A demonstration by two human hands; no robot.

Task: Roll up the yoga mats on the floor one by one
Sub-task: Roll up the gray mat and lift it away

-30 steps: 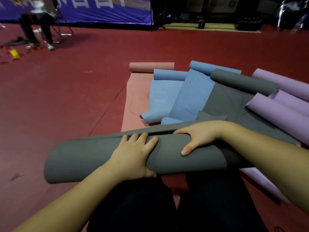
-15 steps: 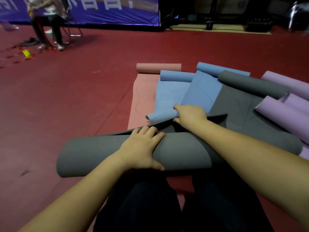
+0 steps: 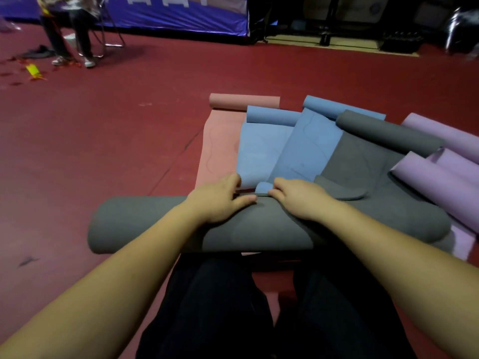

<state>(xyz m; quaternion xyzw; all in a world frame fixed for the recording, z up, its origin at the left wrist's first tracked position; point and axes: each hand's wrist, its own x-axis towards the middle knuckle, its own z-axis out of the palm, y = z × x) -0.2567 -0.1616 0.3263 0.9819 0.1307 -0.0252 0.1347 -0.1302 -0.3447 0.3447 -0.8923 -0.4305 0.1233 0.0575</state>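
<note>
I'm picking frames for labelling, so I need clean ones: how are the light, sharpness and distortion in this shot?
Head view: dim, even light, no glare; both hands, left and right, and the grey roll are fairly sharp; the seated person and far background are smeared; wide-angle bending stretches the forearms and edges.

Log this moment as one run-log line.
step: rolling grey mat | left hand: on roll, fingers at far edge | right hand: on roll's far edge | blue mats: ahead, part unrolled
</note>
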